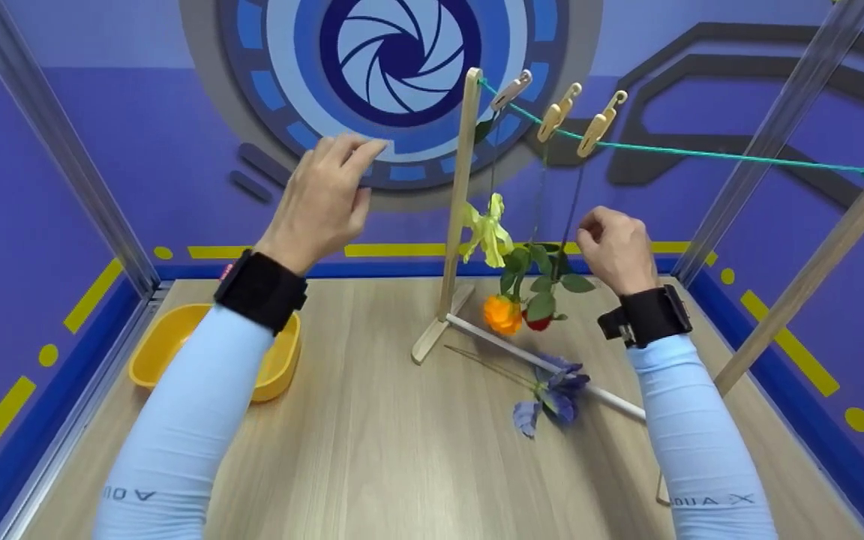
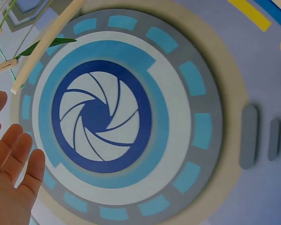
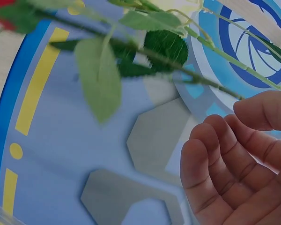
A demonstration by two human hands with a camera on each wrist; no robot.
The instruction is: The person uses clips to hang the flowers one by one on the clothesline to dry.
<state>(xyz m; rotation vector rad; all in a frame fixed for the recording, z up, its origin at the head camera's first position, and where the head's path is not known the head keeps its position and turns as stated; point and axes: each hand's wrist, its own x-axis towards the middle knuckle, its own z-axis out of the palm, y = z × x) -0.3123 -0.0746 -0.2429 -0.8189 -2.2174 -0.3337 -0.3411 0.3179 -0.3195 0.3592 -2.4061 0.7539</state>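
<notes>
My left hand is raised left of the wooden rack with its fingers loosely bent; it holds nothing. My right hand, fingers loosely curled, hovers beside the red rose's stem, which passes behind the thumb in the right wrist view. No grip on the stem shows. A teal line carries three clothespins: a left one, a middle one and a right one. From them hang, upside down, a yellow flower, an orange flower and a red rose.
A purple flower lies on the table by the rack's white bottom bar. The rack's left post and right post stand upright. A yellow tub sits left, partly behind my left forearm.
</notes>
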